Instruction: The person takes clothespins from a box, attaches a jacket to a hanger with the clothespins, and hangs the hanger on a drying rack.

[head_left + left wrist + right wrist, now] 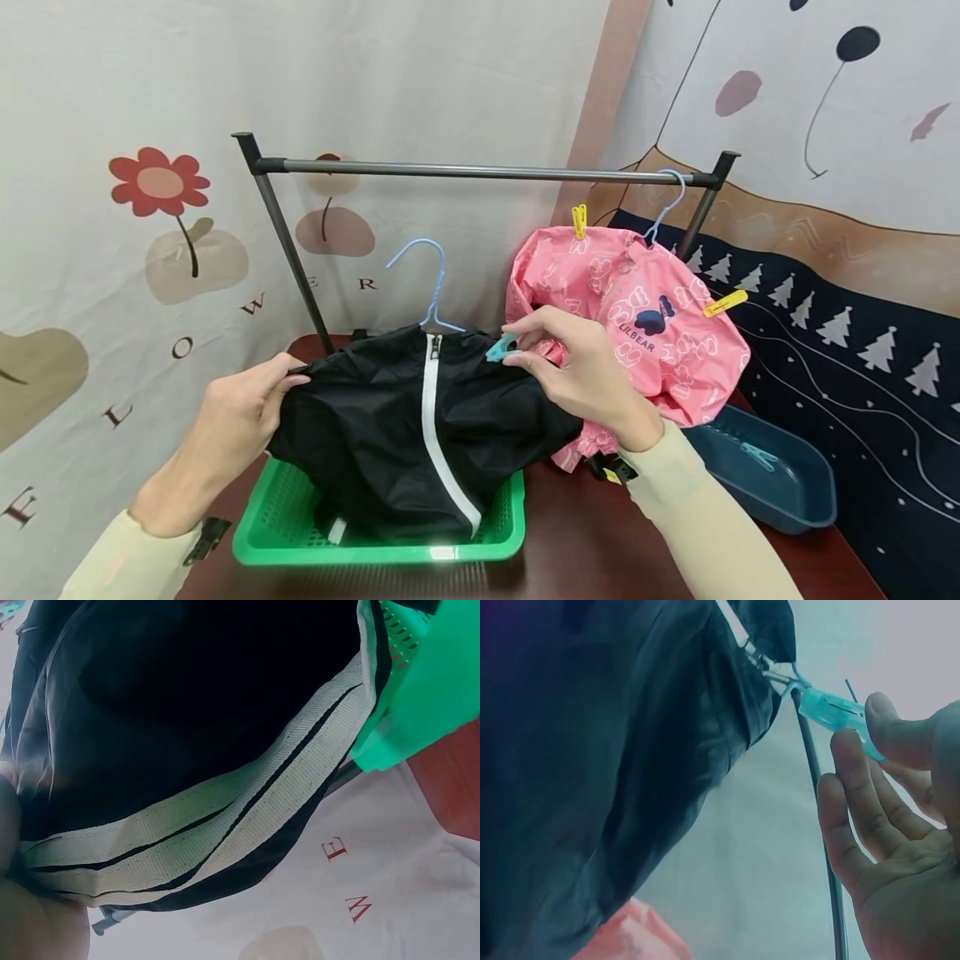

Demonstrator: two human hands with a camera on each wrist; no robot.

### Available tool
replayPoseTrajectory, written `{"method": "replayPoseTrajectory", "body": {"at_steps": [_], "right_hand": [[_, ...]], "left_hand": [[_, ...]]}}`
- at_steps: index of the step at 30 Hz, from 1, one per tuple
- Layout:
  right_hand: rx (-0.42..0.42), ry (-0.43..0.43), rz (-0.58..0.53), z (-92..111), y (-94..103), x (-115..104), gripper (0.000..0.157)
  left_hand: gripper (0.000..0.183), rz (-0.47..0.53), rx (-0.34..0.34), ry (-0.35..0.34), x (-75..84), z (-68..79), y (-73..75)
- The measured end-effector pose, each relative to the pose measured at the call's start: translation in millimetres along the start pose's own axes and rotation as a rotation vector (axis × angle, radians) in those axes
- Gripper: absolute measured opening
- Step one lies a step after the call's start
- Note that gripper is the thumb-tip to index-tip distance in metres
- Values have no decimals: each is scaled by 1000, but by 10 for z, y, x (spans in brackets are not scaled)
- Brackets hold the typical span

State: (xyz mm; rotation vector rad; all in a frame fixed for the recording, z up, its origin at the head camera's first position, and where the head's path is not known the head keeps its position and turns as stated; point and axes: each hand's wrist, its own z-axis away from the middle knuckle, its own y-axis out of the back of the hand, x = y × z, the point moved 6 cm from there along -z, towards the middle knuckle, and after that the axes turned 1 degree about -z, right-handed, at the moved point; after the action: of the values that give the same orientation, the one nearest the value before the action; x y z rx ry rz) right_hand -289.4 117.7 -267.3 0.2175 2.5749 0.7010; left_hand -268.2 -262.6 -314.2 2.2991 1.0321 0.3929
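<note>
A black jacket (pixel 367 417) with a white zip strip is on a light-blue wire hanger (pixel 438 287), whose hook stands up free of the rail. My left hand (pixel 243 408) pinches the jacket at its left shoulder; in the left wrist view the white-striped edge (pixel 225 832) runs off from the fingers. Between the thumb and fingers of my right hand (pixel 573 362) is a turquoise clothespin (pixel 501 347), close to the jacket's right shoulder. The right wrist view shows that clothespin (pixel 836 712) by the collar; whether it touches the cloth I cannot tell.
Beneath the jacket stands a green basket (pixel 382 557). A metal rail (pixel 465 172) crosses behind, with a pink jacket (pixel 637 333) hanging at its right end, bearing yellow clothespins (pixel 579 222). At right, a dark blue tray (pixel 813 500) holds a turquoise clothespin (pixel 759 456).
</note>
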Motion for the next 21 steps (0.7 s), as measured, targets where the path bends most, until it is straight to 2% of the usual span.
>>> {"method": "replayPoseTrajectory", "body": {"at_steps": [2,9,21], "right_hand": [[-2,0,-24,-60,-51,-6,37],[19,13,-49,-256,-179,-68,25],[1,60,-149,-574,-419,-152,13]], "left_hand": [[47,-2,-4,5,-3,5,1],[45,22,50,-31,15,-19,-11],[48,25,50,-35,13,-27,-25]]}}
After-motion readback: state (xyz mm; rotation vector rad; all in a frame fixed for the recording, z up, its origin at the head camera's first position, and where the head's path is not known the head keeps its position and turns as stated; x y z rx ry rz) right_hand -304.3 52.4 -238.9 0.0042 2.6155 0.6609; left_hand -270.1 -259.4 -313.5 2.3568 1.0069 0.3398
